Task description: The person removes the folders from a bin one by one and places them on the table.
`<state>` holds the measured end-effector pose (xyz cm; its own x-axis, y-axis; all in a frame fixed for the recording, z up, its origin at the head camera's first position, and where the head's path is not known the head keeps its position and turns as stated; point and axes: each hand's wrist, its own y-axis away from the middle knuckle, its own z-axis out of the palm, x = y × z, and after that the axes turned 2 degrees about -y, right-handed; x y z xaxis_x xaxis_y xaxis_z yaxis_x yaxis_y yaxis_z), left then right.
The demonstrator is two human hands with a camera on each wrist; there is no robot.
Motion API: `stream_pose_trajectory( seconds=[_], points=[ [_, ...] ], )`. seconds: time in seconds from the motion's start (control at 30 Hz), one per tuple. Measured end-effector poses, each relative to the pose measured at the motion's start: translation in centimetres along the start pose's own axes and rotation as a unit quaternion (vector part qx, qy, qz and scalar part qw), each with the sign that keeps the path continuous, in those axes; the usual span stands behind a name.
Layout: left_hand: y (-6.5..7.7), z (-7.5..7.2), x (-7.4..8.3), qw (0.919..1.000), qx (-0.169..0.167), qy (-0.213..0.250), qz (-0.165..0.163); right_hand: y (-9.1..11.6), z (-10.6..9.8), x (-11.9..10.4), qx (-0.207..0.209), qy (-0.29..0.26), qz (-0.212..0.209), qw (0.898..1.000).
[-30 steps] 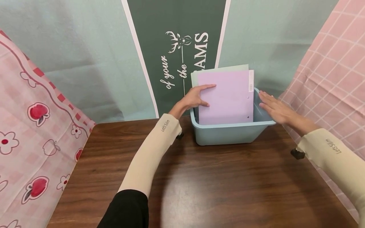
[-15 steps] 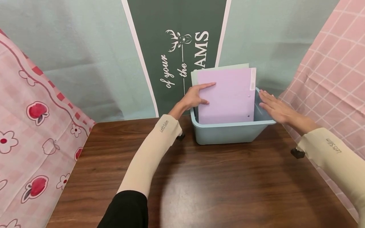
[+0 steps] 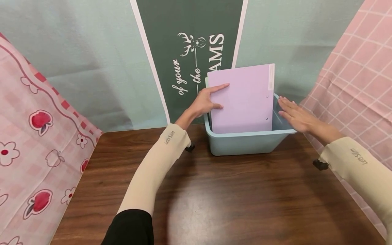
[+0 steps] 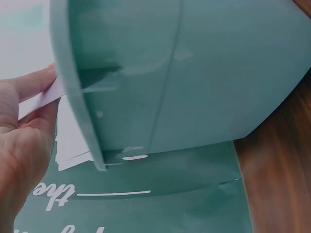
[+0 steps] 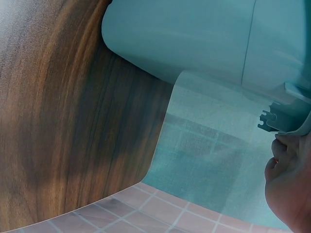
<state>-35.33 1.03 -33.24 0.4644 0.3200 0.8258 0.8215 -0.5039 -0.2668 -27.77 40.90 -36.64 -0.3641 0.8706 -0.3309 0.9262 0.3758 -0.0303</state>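
Observation:
A pale purple folder point(image 3: 245, 98) stands upright and slightly tilted in a light blue plastic bin point(image 3: 245, 144). Two small rivets and a white label run along its right edge. My left hand point(image 3: 204, 102) pinches the left edge, with thumb and index finger on the front; in the left wrist view the other fingers of that hand point(image 4: 24, 150) are behind the sheet. A pale green folder's edge point(image 3: 206, 81) peeks out behind the purple one, most of it hidden. My right hand point(image 3: 295, 117) rests with straight fingers against the bin's right rim.
The bin stands on a dark brown wooden table point(image 3: 232, 197), near its back edge. A green cloth point(image 3: 190, 20) with white lettering hangs behind. Pink cloths border the table, a fruit-patterned one point(image 3: 39, 149) at left and a checked one point(image 3: 355, 85) at right.
My left hand has moved slightly up and left with the purple folder. The folder now stands higher and covers more of the pale green one. My right hand stays at the rim.

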Motion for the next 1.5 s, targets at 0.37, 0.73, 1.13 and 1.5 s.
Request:
stream_pose_trajectory(
  seconds=[0.37,0.73,1.13,1.5],
  points=[
    [1.0,-1.6,1.4,0.999,0.041,0.015,0.002,0.1,0.0,0.4,0.006,-0.006,-0.003,1.0],
    [2.6,-1.8,2.2,0.9949,0.093,0.032,0.022,0.5,-0.1,0.5,0.0,-0.005,0.005,1.0],
    [3.7,-2.3,3.5,0.9887,0.132,0.054,0.047,0.9,0.1,1.0,0.014,-0.006,-0.002,1.0],
    [5.2,-3.0,4.5,0.9807,0.162,0.075,0.08,0.8,0.0,1.1,0.013,-0.001,-0.001,1.0]
  ],
)
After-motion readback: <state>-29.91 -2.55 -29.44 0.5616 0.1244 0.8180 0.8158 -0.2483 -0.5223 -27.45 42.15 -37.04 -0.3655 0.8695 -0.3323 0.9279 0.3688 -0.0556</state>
